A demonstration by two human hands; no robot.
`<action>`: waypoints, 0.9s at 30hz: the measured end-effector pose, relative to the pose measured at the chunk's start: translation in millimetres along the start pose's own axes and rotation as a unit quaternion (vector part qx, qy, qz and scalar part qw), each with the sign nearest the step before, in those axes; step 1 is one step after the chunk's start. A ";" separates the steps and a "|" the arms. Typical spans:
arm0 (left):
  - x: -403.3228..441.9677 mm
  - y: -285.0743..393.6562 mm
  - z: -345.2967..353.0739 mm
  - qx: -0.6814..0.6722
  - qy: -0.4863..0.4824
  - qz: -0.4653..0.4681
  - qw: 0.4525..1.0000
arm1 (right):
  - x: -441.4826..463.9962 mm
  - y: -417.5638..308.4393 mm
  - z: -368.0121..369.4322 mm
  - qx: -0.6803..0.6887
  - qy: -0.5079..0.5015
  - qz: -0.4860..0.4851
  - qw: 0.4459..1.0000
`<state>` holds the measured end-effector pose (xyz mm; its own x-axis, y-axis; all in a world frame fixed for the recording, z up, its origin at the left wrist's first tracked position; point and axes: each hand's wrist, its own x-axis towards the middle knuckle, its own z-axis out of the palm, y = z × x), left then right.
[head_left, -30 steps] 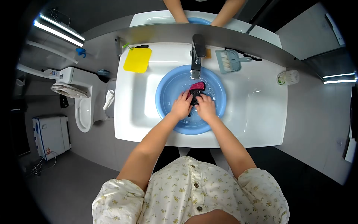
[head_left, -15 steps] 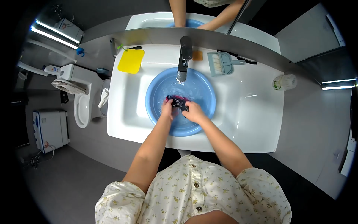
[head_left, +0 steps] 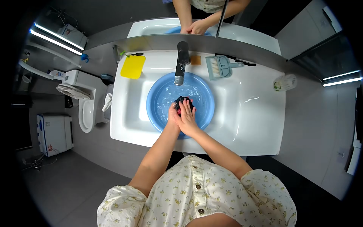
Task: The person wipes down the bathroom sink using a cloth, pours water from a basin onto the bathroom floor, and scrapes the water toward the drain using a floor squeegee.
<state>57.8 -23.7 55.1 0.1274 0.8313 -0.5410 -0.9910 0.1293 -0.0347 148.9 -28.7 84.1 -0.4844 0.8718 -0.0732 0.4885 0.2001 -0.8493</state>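
A bunched dark cloth with pinkish-red patches [head_left: 181, 99] is squeezed between my two hands, over the water in a blue basin [head_left: 150, 102]. My left hand [head_left: 173, 114] cups it from the left and below, its fingers mostly hidden. On top lies my right hand [head_left: 186, 118], palm pressed down and fingers stretched across the cloth. The basin sits in a white sink [head_left: 242, 113]. Behind the hands, a black and chrome faucet [head_left: 179, 72] reaches over the basin's back edge.
At the sink's back left lie a yellow sheet [head_left: 133, 67] and a dark-handled tool [head_left: 137, 54]. A grey dustpan with brush [head_left: 223, 67] rests at the back right, near a clear plastic cup [head_left: 285, 82]. A mirror [head_left: 159, 15] spans the wall behind. A toilet [head_left: 86, 113] stands left.
My hands have come together and balled up the cloth, which was stretched between them. My right hand has moved left onto it. The view has shifted slightly.
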 end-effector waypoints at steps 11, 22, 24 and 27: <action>-26.7 -26.0 49.3 0.128 0.104 0.036 0.986 | 26.5 8.7 -25.9 -0.208 0.065 0.043 0.975; -6.7 -11.5 43.0 0.322 0.168 0.160 0.918 | 17.0 1.3 -33.3 -0.091 -0.034 0.102 0.990; -4.4 -10.2 40.9 0.346 0.195 0.161 0.904 | 13.5 1.5 -34.9 -0.093 -0.047 0.101 0.989; -12.1 -18.1 63.5 0.363 0.261 0.168 0.879 | 10.3 2.7 -36.6 -0.091 -0.067 0.101 0.988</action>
<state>76.8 -1.8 115.6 -0.3904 0.5524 -0.7365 -0.6578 0.3924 0.6429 171.9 -2.9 100.3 -0.4492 0.8377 -0.3105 0.7021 0.1161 -0.7025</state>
